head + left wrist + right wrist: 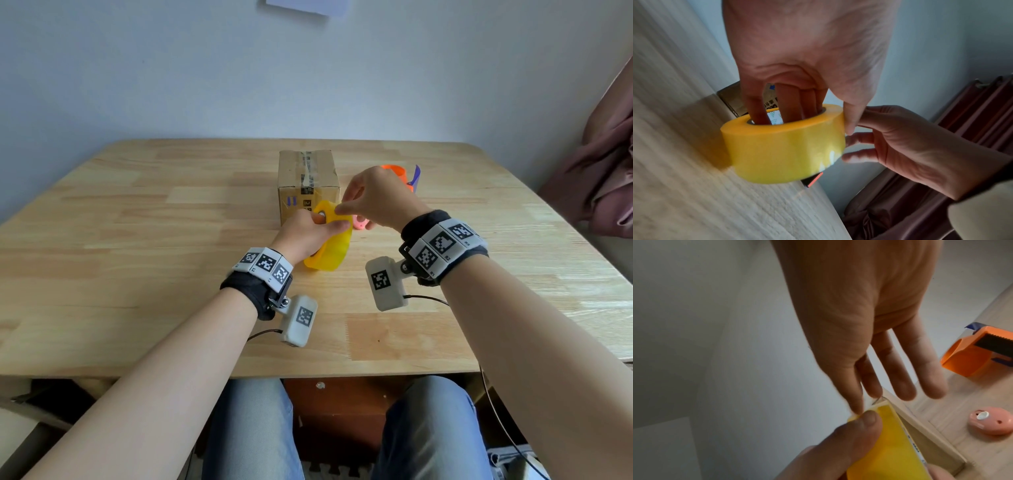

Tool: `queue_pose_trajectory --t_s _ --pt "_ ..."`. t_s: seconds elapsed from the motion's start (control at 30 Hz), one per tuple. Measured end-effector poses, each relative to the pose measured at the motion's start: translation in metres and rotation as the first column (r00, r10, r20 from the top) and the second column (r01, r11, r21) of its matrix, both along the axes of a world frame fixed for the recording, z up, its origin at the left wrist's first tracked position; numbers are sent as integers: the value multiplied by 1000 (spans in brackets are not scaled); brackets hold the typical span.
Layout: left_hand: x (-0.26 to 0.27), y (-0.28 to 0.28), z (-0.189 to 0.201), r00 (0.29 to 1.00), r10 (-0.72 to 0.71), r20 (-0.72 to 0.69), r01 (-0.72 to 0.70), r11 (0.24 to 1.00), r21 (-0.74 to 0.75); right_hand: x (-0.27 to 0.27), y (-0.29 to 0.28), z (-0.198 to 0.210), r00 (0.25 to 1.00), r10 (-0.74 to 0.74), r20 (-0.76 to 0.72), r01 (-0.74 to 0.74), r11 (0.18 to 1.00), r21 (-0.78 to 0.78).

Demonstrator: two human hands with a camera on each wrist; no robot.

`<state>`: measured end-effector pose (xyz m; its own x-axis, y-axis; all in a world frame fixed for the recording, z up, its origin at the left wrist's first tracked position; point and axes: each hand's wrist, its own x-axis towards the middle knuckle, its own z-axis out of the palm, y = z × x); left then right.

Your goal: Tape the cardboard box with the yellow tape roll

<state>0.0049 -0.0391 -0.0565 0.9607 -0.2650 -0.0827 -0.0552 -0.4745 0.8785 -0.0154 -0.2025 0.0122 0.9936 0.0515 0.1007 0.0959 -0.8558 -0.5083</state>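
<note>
We find one yellow roll (327, 240), broad and glossy, its translucent wound tape over a grey core, held on edge just above the tabletop (137, 240) near the middle. The left hand (305, 236) grips it: the fingers (785, 104) run through the core and the thumb presses the outer face. The right hand (376, 198) pinches the roll's upper rim between thumb (857, 433) and forefinger, the other three fingers held straight and apart; whether a loose end of tape is in that pinch we cannot tell.

One brown box (308, 181) stands just beyond the roll, toward the far edge of the tabletop. Its top flaps are shut under a strip of clear tape with dark printing, and the near face carries a label and blue arrows. No yellow tape shows on it.

We count one orange dispenser (978, 352) with a toothed blade, to the right of the box, and one small pink object (849, 423) between the dispenser and the near edge. Both lie on the tabletop apart from the hands.
</note>
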Motion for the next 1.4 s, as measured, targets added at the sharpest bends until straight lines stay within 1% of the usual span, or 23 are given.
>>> queue_pose_trajectory --t_s 0.13,0.37,0.47,0.53,0.6,0.8,0.9,0.97,1.1,1.27,1.4 --pt "-6 0 4 998 -13 -54 11 999 -37 3 0 0 996 37 86 -29 996 -87" --pt "-11 5 5 987 22 -159 -45 989 -138 3 4 2 975 147 167 -117 977 -176" --pt "-10 6 4 983 65 -174 -93 984 -155 1 5 7 973 137 185 -121 988 -98" --pt "-5 5 -3 980 81 -182 -112 980 -166 1 7 13 970 152 188 -135 986 -100" --pt "1 5 -10 977 72 -203 -107 979 -170 2 8 15 972 161 174 -145 984 -101" --pt "0 11 -8 967 26 -252 -71 983 -169 5 3 12 987 118 111 -126 990 67" --pt "-6 14 3 958 36 -286 -93 977 -190 6 5 15 991 115 69 -122 987 109" --pt "-12 15 12 968 58 -245 -120 962 -245 6 5 16 991 126 53 -131 984 120" --pt "-13 18 18 995 80 -58 -95 938 -333 4 7 18 988 148 54 -152 985 83" --pt "-16 21 18 996 92 -2 -87 932 -352 2 6 21 987 149 62 -152 988 40" --pt "-15 19 15 996 71 52 -48 931 -362 1 4 20 987 155 48 -157 987 39"
